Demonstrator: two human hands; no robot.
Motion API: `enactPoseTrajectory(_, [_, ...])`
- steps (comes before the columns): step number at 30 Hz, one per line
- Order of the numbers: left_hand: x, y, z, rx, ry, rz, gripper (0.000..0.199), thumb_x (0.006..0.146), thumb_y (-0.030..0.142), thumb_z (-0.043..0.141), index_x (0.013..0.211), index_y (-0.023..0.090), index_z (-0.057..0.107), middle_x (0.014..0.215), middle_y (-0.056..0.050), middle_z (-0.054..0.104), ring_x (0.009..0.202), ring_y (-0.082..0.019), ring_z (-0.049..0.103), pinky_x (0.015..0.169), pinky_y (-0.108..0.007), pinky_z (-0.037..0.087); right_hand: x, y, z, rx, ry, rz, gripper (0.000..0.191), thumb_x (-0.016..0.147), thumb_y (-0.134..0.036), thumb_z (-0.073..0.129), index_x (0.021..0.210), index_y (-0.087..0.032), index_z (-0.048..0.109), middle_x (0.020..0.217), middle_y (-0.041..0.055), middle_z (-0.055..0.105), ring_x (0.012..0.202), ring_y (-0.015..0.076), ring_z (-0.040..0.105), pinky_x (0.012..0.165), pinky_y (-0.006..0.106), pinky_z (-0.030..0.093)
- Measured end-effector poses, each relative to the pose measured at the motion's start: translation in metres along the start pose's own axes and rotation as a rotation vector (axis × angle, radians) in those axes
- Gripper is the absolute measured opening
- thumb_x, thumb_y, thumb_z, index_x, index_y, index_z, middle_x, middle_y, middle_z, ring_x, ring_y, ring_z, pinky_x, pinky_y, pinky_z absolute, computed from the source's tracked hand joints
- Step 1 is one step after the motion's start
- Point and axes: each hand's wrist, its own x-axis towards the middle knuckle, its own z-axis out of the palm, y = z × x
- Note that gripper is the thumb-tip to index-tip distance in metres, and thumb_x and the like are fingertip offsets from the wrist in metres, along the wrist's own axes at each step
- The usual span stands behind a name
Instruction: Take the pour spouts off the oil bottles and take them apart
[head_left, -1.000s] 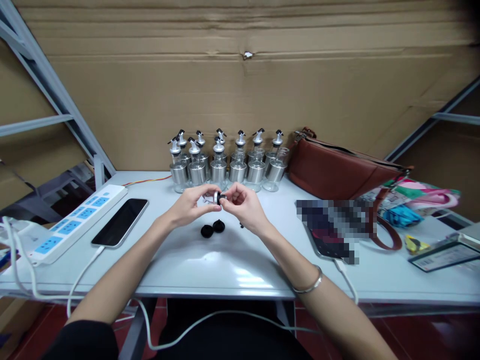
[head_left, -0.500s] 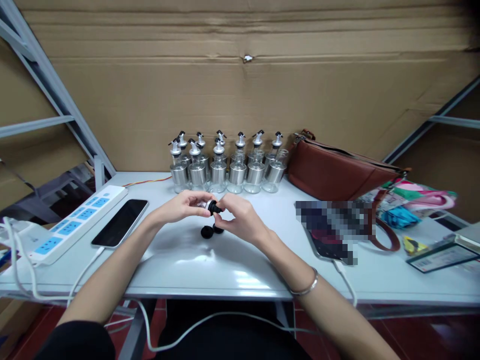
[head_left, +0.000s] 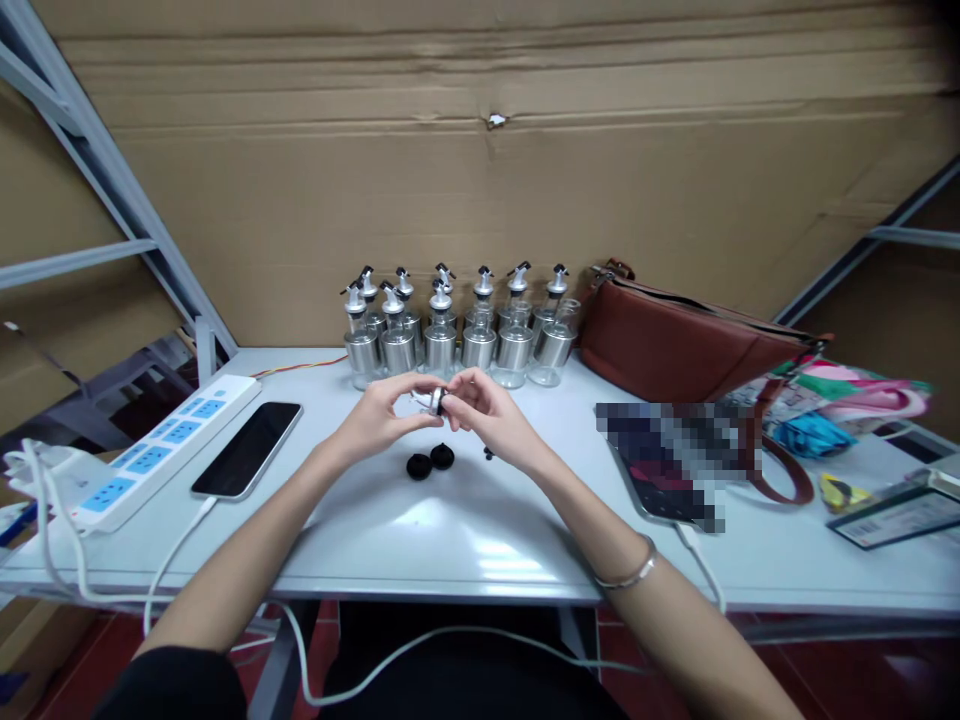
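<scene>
Holding a small silver-and-black pourer (head_left: 436, 401) at the centre of the frame, the left hand (head_left: 375, 420) has its thumb and fingertips closed about the silver part, with the palm turned toward the right. The right hand (head_left: 491, 418) meets the pourer's black end, thumb and fingers bent; whether it grips that end firmly cannot be told, as the fingers cover the contact. The pourer lies roughly sideways, raised above the pale table (head_left: 525, 510). Directly below it, two round black caps (head_left: 419, 466) rest side by side on the tabletop; a small dark piece (head_left: 489, 453) lies just beside the right wrist. Behind the hands, two rows of glass bottles (head_left: 440, 350) with metal bands stand upright; the three at the right of the front row show bare necks, while the others seen carry pourers. At centre right a brown bag (head_left: 667, 345) rests next to the bottles. At centre left lie a white power strip (head_left: 148, 457) and a dark-screened phone (head_left: 247, 449), a white cable (head_left: 201, 511) plugged into its near end. A metal bracelet (head_left: 646, 567) circles the right forearm, lower right.
</scene>
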Motion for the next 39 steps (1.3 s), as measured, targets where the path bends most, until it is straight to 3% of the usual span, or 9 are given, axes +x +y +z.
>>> enactPoseTrajectory(3, [0.000, 0.004, 0.004, 0.126, -0.007, 0.097, 0.032, 0.079, 0.036, 0.065, 0.103, 0.015, 0.062, 0.098, -0.007, 0.068, 0.087, -0.016, 0.061, 0.080, -0.029, 0.049, 0.002, 0.001, 0.001, 0.122, 0.017, 0.077, 0.033, 0.073, -0.046, 0.064, 0.079, -0.020, 0.046, 0.058, -0.0054, 0.052, 0.050, 0.0086, 0.046, 0.050, 0.024, 0.035])
enactPoseTrajectory(7, [0.000, -0.001, -0.002, 0.107, -0.089, 0.010, 0.034, 0.080, 0.041, 0.062, 0.103, 0.015, 0.062, 0.099, -0.007, 0.067, 0.087, -0.017, 0.060, 0.079, -0.027, 0.047, 0.003, 0.004, 0.004, 0.098, 0.044, 0.036, 0.034, 0.070, -0.045, 0.068, 0.075, -0.018, 0.048, 0.058, -0.0051, 0.053, 0.051, 0.0080, 0.047, 0.052, 0.023, 0.037])
enactPoseTrajectory(12, [0.000, -0.005, -0.014, -0.068, -0.203, -0.155, 0.033, 0.078, 0.039, 0.063, 0.102, 0.016, 0.064, 0.101, -0.005, 0.066, 0.093, -0.018, 0.058, 0.085, -0.028, 0.044, 0.000, 0.004, 0.006, -0.233, 0.080, -0.152, 0.021, 0.079, -0.034, 0.062, 0.074, -0.018, 0.050, 0.066, -0.0026, 0.056, 0.059, 0.0093, 0.050, 0.057, 0.022, 0.039])
enactPoseTrajectory(19, [0.001, -0.009, -0.022, -0.304, -0.363, -0.391, 0.036, 0.076, 0.035, 0.064, 0.106, 0.016, 0.064, 0.098, -0.005, 0.065, 0.086, -0.016, 0.056, 0.079, -0.028, 0.043, -0.004, 0.003, 0.003, -0.743, -0.054, -0.607, 0.008, 0.088, -0.015, 0.051, 0.081, -0.016, 0.056, 0.078, 0.0045, 0.061, 0.071, 0.0124, 0.054, 0.066, 0.022, 0.044])
enactPoseTrajectory(24, [0.000, -0.019, -0.020, -0.573, -0.468, -0.460, 0.034, 0.079, 0.040, 0.062, 0.100, 0.013, 0.065, 0.084, -0.005, 0.063, 0.078, -0.013, 0.055, 0.075, -0.026, 0.043, -0.008, -0.003, 0.004, -0.906, -0.103, -0.711, 0.017, 0.091, -0.012, 0.043, 0.087, -0.014, 0.059, 0.085, 0.0079, 0.063, 0.076, 0.0139, 0.053, 0.070, 0.024, 0.046])
enactPoseTrajectory(31, [0.000, -0.025, -0.018, -0.789, -0.439, -0.556, 0.038, 0.073, 0.045, 0.069, 0.092, 0.013, 0.064, 0.088, -0.005, 0.062, 0.081, -0.015, 0.059, 0.083, -0.031, 0.044, -0.003, -0.001, 0.004, -0.916, -0.053, -0.789, 0.020, 0.090, -0.007, 0.041, 0.089, -0.014, 0.060, 0.093, 0.0098, 0.065, 0.080, 0.0154, 0.053, 0.073, 0.028, 0.047])
enactPoseTrajectory(34, [-0.002, -0.029, -0.023, -0.753, -0.422, -0.532, 0.037, 0.078, 0.048, 0.062, 0.091, 0.014, 0.062, 0.085, -0.005, 0.061, 0.083, -0.016, 0.057, 0.084, -0.034, 0.044, -0.006, -0.009, -0.001, -0.839, 0.032, -0.766, 0.019, 0.090, -0.009, 0.043, 0.090, -0.015, 0.060, 0.095, 0.0107, 0.064, 0.087, 0.0164, 0.056, 0.077, 0.030, 0.047])
enactPoseTrajectory(36, [-0.004, -0.035, -0.024, -0.621, -0.380, -0.540, 0.036, 0.080, 0.048, 0.059, 0.095, 0.015, 0.060, 0.089, -0.005, 0.059, 0.086, -0.017, 0.056, 0.085, -0.034, 0.044, -0.014, -0.020, -0.004, -0.794, 0.045, -0.648, 0.014, 0.088, -0.012, 0.047, 0.090, -0.016, 0.060, 0.094, 0.0100, 0.064, 0.087, 0.0163, 0.057, 0.077, 0.030, 0.047])
enactPoseTrajectory(39, [-0.009, -0.048, -0.018, -0.292, -0.307, -0.535, 0.034, 0.077, 0.040, 0.063, 0.102, 0.018, 0.059, 0.098, -0.004, 0.057, 0.090, -0.017, 0.053, 0.086, -0.033, 0.042, -0.030, -0.031, -0.002, -0.906, -0.228, -0.231, 0.001, 0.080, -0.017, 0.062, 0.081, -0.017, 0.061, 0.075, 0.0033, 0.063, 0.068, 0.0142, 0.058, 0.062, 0.024, 0.043])
